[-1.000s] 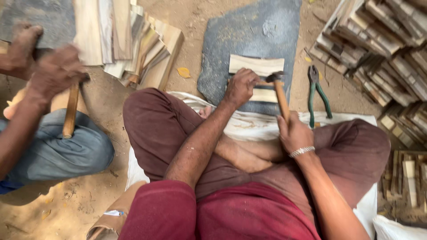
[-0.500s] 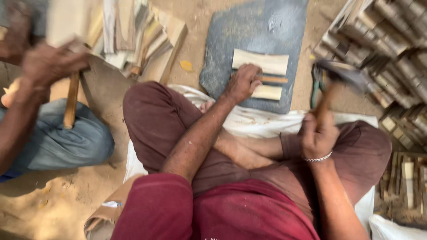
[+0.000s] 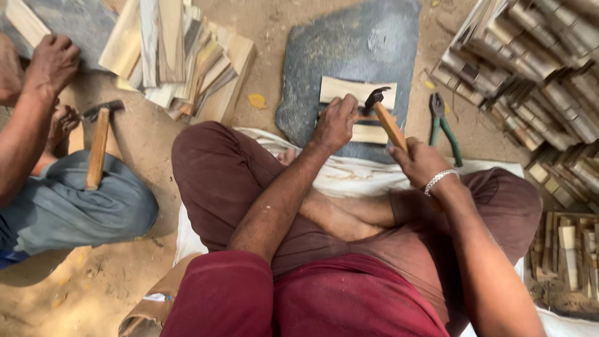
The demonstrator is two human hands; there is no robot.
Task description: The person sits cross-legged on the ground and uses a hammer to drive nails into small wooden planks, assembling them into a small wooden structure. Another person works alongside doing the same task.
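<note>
I sit cross-legged on the ground in front of a dark flat stone slab [image 3: 349,50]. On it lie pale wooden strips [image 3: 355,89]. My left hand [image 3: 336,122] presses down on the strips, fingers curled over them. My right hand [image 3: 419,163] grips the wooden handle of a hammer [image 3: 382,111]. Its dark head sits down on the wood just right of my left hand.
Green-handled pliers [image 3: 444,125] lie right of the slab. Stacked wooden pieces [image 3: 530,68] fill the right side, and loose slats [image 3: 175,50] lie at top left. Another person sits at left, a hand [image 3: 53,62] on a slat, with a second hammer [image 3: 98,143] on their knee.
My right hand has swung the hammer down from its raised position onto the wood. The other person's hand has let go of their hammer and moved up to a slat.
</note>
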